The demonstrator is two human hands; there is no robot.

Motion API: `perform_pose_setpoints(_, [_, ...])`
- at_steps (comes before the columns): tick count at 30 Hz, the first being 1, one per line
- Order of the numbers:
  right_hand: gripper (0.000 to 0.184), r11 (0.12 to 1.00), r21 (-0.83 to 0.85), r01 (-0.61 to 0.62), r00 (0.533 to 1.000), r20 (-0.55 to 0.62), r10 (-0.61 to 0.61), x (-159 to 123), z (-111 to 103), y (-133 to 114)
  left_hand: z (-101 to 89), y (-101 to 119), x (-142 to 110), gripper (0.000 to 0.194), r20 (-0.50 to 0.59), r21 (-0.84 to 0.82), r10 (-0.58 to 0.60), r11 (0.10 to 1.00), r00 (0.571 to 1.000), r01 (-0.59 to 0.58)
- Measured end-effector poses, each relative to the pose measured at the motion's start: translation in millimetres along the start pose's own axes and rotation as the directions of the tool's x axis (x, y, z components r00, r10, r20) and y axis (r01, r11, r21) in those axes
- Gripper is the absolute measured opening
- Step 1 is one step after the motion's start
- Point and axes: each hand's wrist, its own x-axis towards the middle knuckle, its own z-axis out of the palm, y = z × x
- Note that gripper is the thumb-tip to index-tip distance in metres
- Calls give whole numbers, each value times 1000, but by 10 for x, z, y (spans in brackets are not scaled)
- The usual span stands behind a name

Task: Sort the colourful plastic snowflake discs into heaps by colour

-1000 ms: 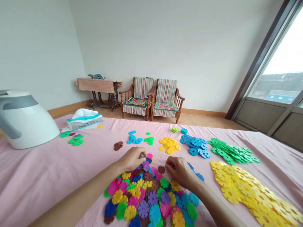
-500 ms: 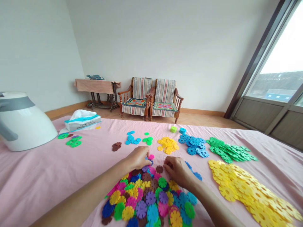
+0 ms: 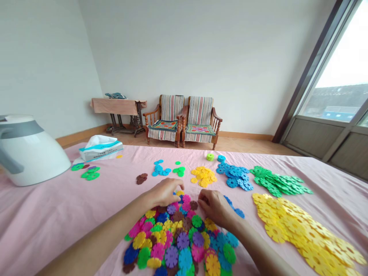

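Containers: Just one on the bed, folks: a soft tissue pack (image 3: 100, 150) at the far left, white tissue puffing out of its top.

Surface: A pink bedsheet (image 3: 43, 218) spreads across everything, with a big white plastic appliance (image 3: 30, 153) looming on the left edge.

Room: Way out beyond the bed, a treadle sewing table (image 3: 116, 106) stands against the far wall, two wooden armchairs (image 3: 184, 122) sit side by side, and a tall window (image 3: 336, 73) runs up the right.

Count: Two hands, one mixed pile of plastic snowflake discs (image 3: 183, 240), and eight sorted heaps of discs (image 3: 276, 230) fanned out left, far and right, plus a few blue discs (image 3: 234, 209) by the right hand.

Left hand: There it is, the left hand (image 3: 163, 193), half-curled on the pile's far edge; any grip? Can't call it.

Right hand: The right hand (image 3: 212, 209), loosely curled, fingertips (image 3: 201, 201) just beside a brown disc (image 3: 193, 205); hold unclear.
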Motion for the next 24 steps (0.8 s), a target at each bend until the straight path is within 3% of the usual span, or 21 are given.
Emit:
perform_pose_setpoints(4, [14, 1000, 2, 5, 1000, -2, -5, 4, 8, 10, 59, 65, 10, 24, 81, 35, 56, 998, 995, -59])
perform_pose_setpoints(11, [13, 1000, 18, -2, 1000, -10, 2, 2, 12, 26, 49, 53, 51, 21, 74, 51, 66, 996, 995, -70])
perform_pose_setpoints(15, [15, 994, 105, -11, 1000, -16, 13, 7, 2, -41, 46, 40, 22, 9, 1, -212, 2, 977, 1000, -1])
perform_pose_setpoints(19, [14, 937, 348, -24, 999, -36, 39, 5, 14, -189, 131, 91, -48, 21, 20, -574, -91, 814, 996, 86])
perform_pose_setpoints(21, [19, 901, 432, -44, 995, -60, 78, 9, 22, -254, 179, 137, -84, 26, 54, -664, -65, 743, 996, 84])
perform_pose_setpoints(24, [6, 817, 571, -82, 993, -28, 119, 29, 13, -304, 229, 194, -112, 26, 63, -717, -38, 694, 997, 71])
